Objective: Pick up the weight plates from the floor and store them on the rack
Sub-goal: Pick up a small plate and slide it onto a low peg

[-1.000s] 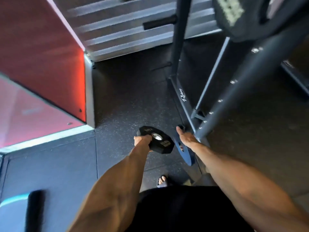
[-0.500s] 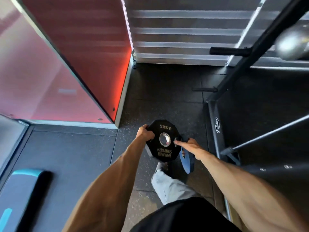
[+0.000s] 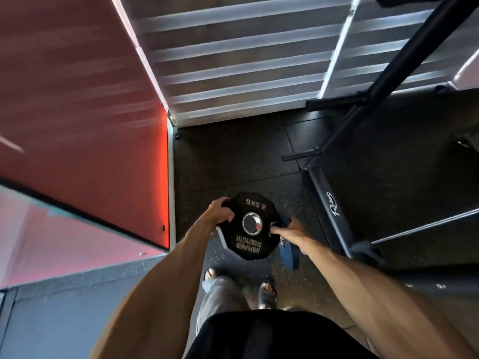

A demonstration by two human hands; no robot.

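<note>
A black 2.5 kg weight plate [image 3: 248,243] with a steel centre hole is lifted off the floor, its printed face turned up toward me. My left hand [image 3: 220,212] grips its upper left edge. My right hand [image 3: 290,234] holds a thin blue plate [image 3: 287,255] on edge, just right of the black one, with a finger reaching onto the black plate's right rim. The dark rack [image 3: 334,211] stands to the right, two bare pegs [image 3: 334,102] sticking out of its upright toward the left.
A red wall panel [image 3: 85,112] fills the left side. Striped blinds [image 3: 233,60] hang ahead over the black rubber floor [image 3: 228,164]. My sandalled feet [image 3: 268,291] are below the plates. Slanted rack struts [image 3: 425,226] cross at the right.
Both plates have come up off the floor toward me, and the black one has turned face-up. My view has swung from the rack's base toward the blinds and pegs.
</note>
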